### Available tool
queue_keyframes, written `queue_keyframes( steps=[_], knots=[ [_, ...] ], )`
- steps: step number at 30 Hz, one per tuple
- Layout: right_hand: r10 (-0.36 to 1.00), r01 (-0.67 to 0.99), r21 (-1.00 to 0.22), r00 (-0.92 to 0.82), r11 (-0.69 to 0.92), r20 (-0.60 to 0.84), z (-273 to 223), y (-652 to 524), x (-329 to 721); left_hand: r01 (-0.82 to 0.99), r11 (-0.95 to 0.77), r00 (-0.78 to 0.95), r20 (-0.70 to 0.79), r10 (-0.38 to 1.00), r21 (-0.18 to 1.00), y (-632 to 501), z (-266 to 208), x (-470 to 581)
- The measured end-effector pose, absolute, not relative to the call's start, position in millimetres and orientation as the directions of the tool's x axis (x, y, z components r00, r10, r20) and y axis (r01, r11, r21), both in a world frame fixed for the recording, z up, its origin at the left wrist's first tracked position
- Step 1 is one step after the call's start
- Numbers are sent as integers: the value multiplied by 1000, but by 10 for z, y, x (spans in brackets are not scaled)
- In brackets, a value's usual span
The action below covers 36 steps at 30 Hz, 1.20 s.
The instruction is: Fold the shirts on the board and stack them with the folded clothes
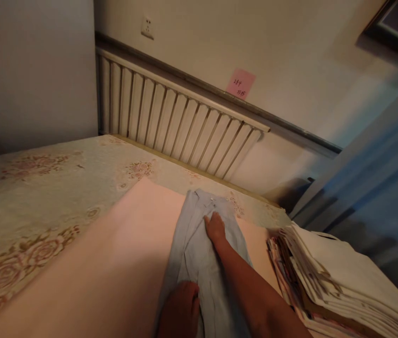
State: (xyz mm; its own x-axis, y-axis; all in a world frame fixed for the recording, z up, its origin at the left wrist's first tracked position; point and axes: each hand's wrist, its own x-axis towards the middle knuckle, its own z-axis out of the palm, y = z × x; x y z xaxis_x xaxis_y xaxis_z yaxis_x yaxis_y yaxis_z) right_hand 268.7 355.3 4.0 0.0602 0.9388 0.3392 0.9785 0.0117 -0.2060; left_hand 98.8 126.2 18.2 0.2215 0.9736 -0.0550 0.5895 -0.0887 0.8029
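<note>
A pair of light blue trousers (202,253), folded lengthwise, lies on a pink sheet-like surface with its waist end away from me. My right hand (215,227) rests on the upper part of the trousers, just below the waistband, thumb apart from the fingers. Closer to me, my left hand (180,310) is on the lower part at the left edge. Its fingers look curled against the fabric, though shadow hides part of them.
The pink surface (114,263) lies over a floral bed cover (110,164). To the right rises a stack of folded cloth (347,267). Behind the bed stand a white radiator (170,117) and a wall with a pink note (241,83). Blue curtains (378,188) hang at the right.
</note>
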Motion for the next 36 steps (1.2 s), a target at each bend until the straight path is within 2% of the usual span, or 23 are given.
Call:
queue_keyframes(
  steps=[8, 16, 20, 23, 26, 30, 36],
  knots=[
    [967, 991, -131, -4, 39, 256, -67, 3553, 2660, 587, -83, 242, -76, 967, 805, 1286, 165, 1000],
    [987, 984, -157, -58, 82, 147, 127, 3478, 2775, 595, -101, 202, -27, 979, 798, 1259, 158, 1011],
    [979, 977, -166, -101, 131, 177, 335, 2985, 2827, 589, -132, 206, 10, 979, 798, 1253, 208, 1002],
    [933, 938, -164, -262, 307, 245, 462, 2314, 2823, 584, -153, 218, 27, 976, 797, 1252, 248, 994],
    [893, 888, -158, -396, 432, 214, 466, 1617, 2814, 606, -173, 219, 47, 975, 776, 1244, 258, 989],
    [899, 879, -191, -416, 436, 136, 322, 1091, 2821, 609, -208, 216, 92, 972, 765, 1203, 207, 984],
    [903, 882, -208, -392, 424, 178, 247, 1057, 2816, 579, -321, 256, 207, 944, 750, 1123, 137, 974]
  ],
)
